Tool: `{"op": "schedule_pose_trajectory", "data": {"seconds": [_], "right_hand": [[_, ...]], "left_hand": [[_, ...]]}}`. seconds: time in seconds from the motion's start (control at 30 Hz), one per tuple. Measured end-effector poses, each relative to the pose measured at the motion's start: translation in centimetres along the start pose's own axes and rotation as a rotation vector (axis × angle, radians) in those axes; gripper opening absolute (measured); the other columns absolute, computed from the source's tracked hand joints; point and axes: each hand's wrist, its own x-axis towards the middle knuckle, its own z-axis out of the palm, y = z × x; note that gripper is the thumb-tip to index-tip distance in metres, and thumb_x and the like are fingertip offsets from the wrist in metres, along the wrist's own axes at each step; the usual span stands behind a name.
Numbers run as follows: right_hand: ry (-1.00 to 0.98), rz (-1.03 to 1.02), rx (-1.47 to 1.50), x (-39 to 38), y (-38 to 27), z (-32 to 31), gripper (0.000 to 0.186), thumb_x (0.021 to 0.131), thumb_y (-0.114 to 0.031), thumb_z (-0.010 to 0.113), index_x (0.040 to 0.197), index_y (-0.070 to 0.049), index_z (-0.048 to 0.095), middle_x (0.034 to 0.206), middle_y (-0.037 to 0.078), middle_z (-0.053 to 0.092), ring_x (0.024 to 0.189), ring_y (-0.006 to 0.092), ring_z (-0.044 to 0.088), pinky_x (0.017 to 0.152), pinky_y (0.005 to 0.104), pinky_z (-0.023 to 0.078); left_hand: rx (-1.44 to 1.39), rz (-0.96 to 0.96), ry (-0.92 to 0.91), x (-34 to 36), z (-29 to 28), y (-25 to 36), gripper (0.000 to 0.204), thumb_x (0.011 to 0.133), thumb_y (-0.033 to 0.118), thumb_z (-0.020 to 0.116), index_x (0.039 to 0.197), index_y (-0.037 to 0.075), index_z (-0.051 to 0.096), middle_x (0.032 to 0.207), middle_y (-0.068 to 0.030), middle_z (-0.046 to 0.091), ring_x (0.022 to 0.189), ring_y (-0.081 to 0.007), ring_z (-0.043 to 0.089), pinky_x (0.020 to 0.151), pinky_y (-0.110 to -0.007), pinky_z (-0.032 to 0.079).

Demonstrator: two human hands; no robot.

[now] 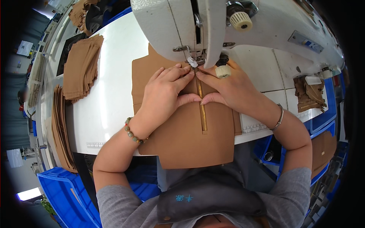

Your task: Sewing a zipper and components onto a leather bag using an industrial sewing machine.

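Panel of tan, leather-like sheet (186,146), broad and flat, lies on the white worktop (118,72) under the head of a white sewing machine (159,22); near edge overhangs the worktop on the wearer's side. Straight zipper with gold-coloured teeth (204,117) runs down its middle from the presser foot (193,62).

From my remote seat: left hand (164,86) lies on the panel left of the zipper, right hand (232,86) to its right. Fingers loosely spread, pressing from above, nothing pinched that I can make out; fingertips just beside the foot, thumb tips meeting over the teeth. Some right fingers hidden behind a cream knob (223,72).

Handling, my judgement: light, bendable yet firm enough to stay flat; likely to slide easily on the smooth top and to crease if bunched. Zipper stiffer. I'd take hold by flat pressure both sides of it, supporting the overhang against drag.
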Motion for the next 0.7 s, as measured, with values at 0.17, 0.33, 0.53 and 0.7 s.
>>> {"op": "schedule_pose_trajectory", "data": {"seconds": [0.17,0.33,0.53,0.7], "right_hand": [[0.059,0.002,-0.119,-0.2,-0.2,-0.6,0.043,0.082,-0.047,0.077,0.103,-0.011,0.071,0.087,0.004,0.066,0.086,0.0232,0.065,0.098,0.0414,0.048],[0.015,0.074,-0.192,0.2,-0.4,-0.4,0.032,0.088,-0.044,0.075,0.096,-0.013,0.070,0.076,0.003,0.063,0.071,0.0229,0.063,0.077,0.0355,0.048],[-0.022,0.065,-0.159,-0.9,-1.4,-3.1,0.029,0.090,-0.040,0.073,0.097,-0.013,0.071,0.083,0.006,0.065,0.074,0.0251,0.063,0.077,0.0381,0.049],[-0.098,0.258,0.286,-5.5,-3.5,-6.3,0.016,0.090,-0.021,0.075,0.094,-0.007,0.069,0.087,0.009,0.065,0.080,0.0302,0.065,0.073,0.0389,0.053]], "left_hand": [[-0.009,-0.004,-0.002,-0.1,0.0,0.0,0.063,0.075,0.043,0.084,0.121,0.002,0.075,0.127,-0.0104,0.071,0.124,-0.0328,0.065,0.102,-0.041,0.053],[-0.007,0.010,-0.004,-0.4,0.3,-0.2,0.064,0.078,0.045,0.083,0.123,0.000,0.073,0.130,-0.0117,0.070,0.129,-0.0344,0.061,0.105,-0.042,0.052],[0.063,-0.087,-0.174,-4.4,-2.4,4.7,0.097,0.076,0.059,0.080,0.144,-0.005,0.054,0.149,-0.0203,0.056,0.139,-0.0408,0.052,0.116,-0.054,0.040],[0.111,-0.002,-0.455,-10.0,-2.8,12.0,0.104,0.072,0.051,0.086,0.151,-0.004,0.046,0.159,-0.0215,0.046,0.149,-0.0384,0.042,0.120,-0.056,0.032]]}}
